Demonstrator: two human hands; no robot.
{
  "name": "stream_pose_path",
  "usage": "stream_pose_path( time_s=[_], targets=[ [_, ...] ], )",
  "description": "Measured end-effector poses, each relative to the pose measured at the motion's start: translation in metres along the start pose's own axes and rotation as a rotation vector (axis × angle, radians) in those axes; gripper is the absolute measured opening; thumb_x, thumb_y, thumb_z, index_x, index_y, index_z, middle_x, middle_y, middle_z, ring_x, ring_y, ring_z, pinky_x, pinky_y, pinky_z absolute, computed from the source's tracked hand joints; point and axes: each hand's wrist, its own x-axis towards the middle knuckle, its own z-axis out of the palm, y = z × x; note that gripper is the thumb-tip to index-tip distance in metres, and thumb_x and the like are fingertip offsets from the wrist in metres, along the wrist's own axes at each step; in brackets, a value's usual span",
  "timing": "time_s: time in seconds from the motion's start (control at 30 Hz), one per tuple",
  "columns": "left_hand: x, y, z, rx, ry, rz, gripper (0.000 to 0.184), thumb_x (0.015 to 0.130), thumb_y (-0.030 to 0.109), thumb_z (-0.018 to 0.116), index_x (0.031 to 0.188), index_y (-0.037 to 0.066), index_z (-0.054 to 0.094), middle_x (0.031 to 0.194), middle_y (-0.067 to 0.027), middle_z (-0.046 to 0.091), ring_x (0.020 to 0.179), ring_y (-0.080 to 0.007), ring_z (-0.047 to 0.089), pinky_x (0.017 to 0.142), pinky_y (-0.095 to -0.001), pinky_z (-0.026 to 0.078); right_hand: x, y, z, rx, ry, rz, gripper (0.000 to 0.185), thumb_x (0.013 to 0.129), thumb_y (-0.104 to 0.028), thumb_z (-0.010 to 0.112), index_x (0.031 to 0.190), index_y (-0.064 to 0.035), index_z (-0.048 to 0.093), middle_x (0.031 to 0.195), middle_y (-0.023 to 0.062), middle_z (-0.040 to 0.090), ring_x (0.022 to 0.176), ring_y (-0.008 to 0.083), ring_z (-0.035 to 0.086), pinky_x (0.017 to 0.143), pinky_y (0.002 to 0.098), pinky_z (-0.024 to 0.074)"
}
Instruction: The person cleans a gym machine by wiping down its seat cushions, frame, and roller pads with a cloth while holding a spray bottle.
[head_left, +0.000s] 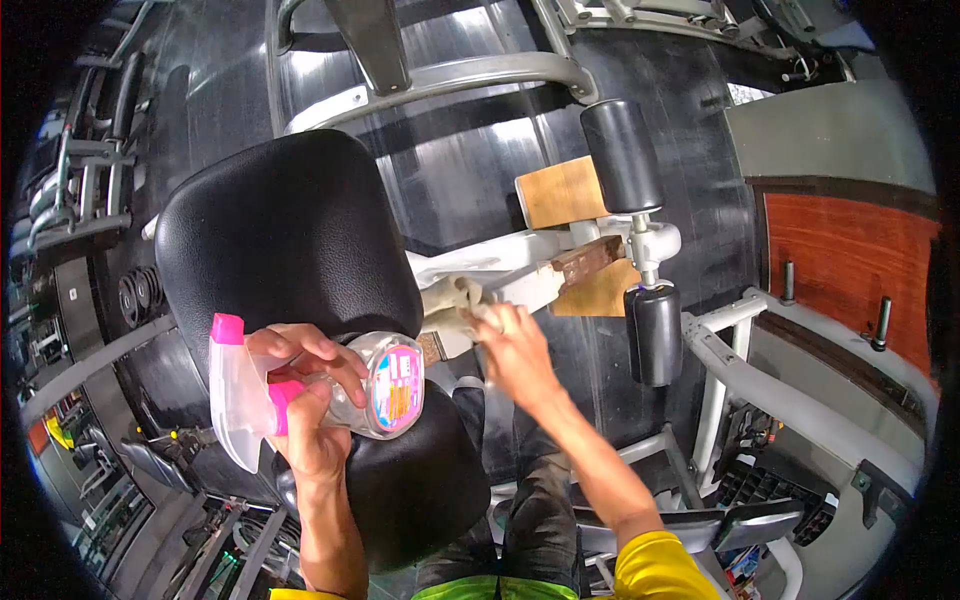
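Note:
My left hand [318,425] is wrapped around the neck of a clear spray bottle [397,388] with a pink and white spray head and a colourful label. The bottle is tilted on its side above the black padded seat [420,490]. Closed on a crumpled beige cloth [452,298], my right hand [520,355] is at the white metal beam [530,288] of an exercise machine. The cloth lies against the beam beside the black backrest [290,235]; part of it is hidden by my fingers.
Two black foam rollers [622,155] stand at the beam's far end, near tan boards [562,192]. A curved grey frame [450,75] crosses the floor ahead. On the right are a white metal rack [800,350] and a reddish wood panel [850,270]. Weight plates [140,295] sit at left.

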Motion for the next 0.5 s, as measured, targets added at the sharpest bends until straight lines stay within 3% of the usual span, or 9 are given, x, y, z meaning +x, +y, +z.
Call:
stream_pose_path(
  time_s=[0.03, 0.1, 0.17, 0.2, 0.3, 0.33, 0.43, 0.47, 0.5],
  targets=[
    [0.0, -0.001, -0.001, 0.005, -0.002, -0.003, 0.036, 0.073, -0.001, 0.049, 0.108, 0.003, 0.04, 0.09, -0.0159, 0.051, 0.05, -0.0202, 0.055, 0.059, -0.0361, 0.051, 0.004, 0.02, -0.002, -0.072, -0.004, -0.06, 0.024, 0.072, 0.001, 0.059, 0.095, -0.0055, 0.061, 0.105, 0.015, 0.055, 0.093, 0.0334, 0.051, 0.08, 0.0425, 0.0465],
    [0.001, 0.0, -0.001, 0.014, 0.0, -0.004, 0.036, 0.073, 0.0, 0.049, 0.108, 0.003, 0.04, 0.091, -0.0159, 0.051, 0.05, -0.0202, 0.055, 0.059, -0.0363, 0.052, 0.024, 0.067, -0.002, -0.231, -0.026, 0.053, 0.017, 0.082, -0.015, 0.056, 0.094, -0.0056, 0.064, 0.1, 0.016, 0.054, 0.088, 0.0343, 0.052, 0.074, 0.046, 0.0467],
    [0.001, 0.001, 0.002, 0.004, -0.013, -0.015, 0.035, 0.073, 0.0, 0.049, 0.107, 0.003, 0.04, 0.09, -0.0161, 0.051, 0.05, -0.0205, 0.056, 0.058, -0.0352, 0.052, 0.048, 0.113, -0.013, -0.243, -0.2, 0.282, 0.023, 0.086, -0.021, 0.05, 0.086, -0.0039, 0.066, 0.104, 0.0171, 0.056, 0.092, 0.0385, 0.054, 0.081, 0.0488, 0.0469],
    [0.001, 0.0, 0.002, 0.006, -0.009, -0.016, 0.035, 0.073, 0.0, 0.049, 0.107, 0.003, 0.04, 0.09, -0.0161, 0.051, 0.05, -0.0205, 0.056, 0.058, -0.0352, 0.052, 0.066, 0.125, -0.021, -0.161, -0.341, 0.384, 0.029, 0.087, -0.025, 0.047, 0.093, -0.0035, 0.066, 0.114, 0.0169, 0.055, 0.099, 0.0404, 0.054, 0.084, 0.0476, 0.0476],
    [0.0, -0.002, 0.001, -0.009, -0.043, 0.025, 0.036, 0.073, 0.0, 0.049, 0.107, 0.004, 0.039, 0.09, -0.0159, 0.052, 0.05, -0.021, 0.056, 0.054, -0.033, 0.052, 0.107, 0.146, -0.013, -0.325, -0.694, 0.445, 0.033, 0.076, -0.026, 0.055, 0.098, -0.0047, 0.068, 0.111, 0.0159, 0.062, 0.104, 0.0352, 0.059, 0.087, 0.0405, 0.0489],
    [0.0, -0.003, 0.001, 0.014, -0.04, 0.018, 0.036, 0.073, 0.001, 0.049, 0.107, 0.004, 0.039, 0.09, -0.0154, 0.052, 0.05, -0.0212, 0.056, 0.053, -0.0323, 0.051, 0.116, 0.139, -0.011, -0.325, -0.696, 0.442, 0.033, 0.076, -0.026, 0.055, 0.098, -0.0047, 0.068, 0.111, 0.0159, 0.062, 0.104, 0.0352, 0.059, 0.087, 0.0405, 0.0489],
    [0.0, -0.002, -0.001, 0.029, -0.032, 0.006, 0.035, 0.073, 0.001, 0.049, 0.106, 0.005, 0.038, 0.089, -0.0145, 0.052, 0.05, -0.0217, 0.056, 0.05, -0.0317, 0.051, 0.136, 0.103, 0.007, -0.445, -1.042, 0.322, 0.033, 0.068, -0.02, 0.058, 0.094, -0.0045, 0.07, 0.104, 0.0158, 0.066, 0.099, 0.0314, 0.063, 0.082, 0.0383, 0.051],
    [-0.001, -0.002, -0.001, 0.017, -0.023, -0.001, 0.034, 0.074, 0.001, 0.049, 0.106, 0.006, 0.038, 0.089, -0.0141, 0.052, 0.051, -0.0221, 0.056, 0.049, -0.0318, 0.051, 0.131, 0.096, 0.023, -0.441, -0.991, 0.19, 0.033, 0.068, -0.021, 0.06, 0.095, -0.0053, 0.07, 0.101, 0.0163, 0.067, 0.098, 0.029, 0.064, 0.082, 0.0378, 0.0508],
    [-0.001, -0.002, 0.0, 0.016, -0.018, -0.004, 0.034, 0.074, 0.001, 0.049, 0.106, 0.006, 0.038, 0.089, -0.0141, 0.052, 0.051, -0.0221, 0.056, 0.049, -0.0318, 0.051, 0.139, 0.072, 0.019, -0.382, -1.107, 0.174, 0.033, 0.069, -0.026, 0.061, 0.095, -0.008, 0.07, 0.097, 0.016, 0.067, 0.094, 0.0303, 0.064, 0.08, 0.0381, 0.0508]
  ],
)
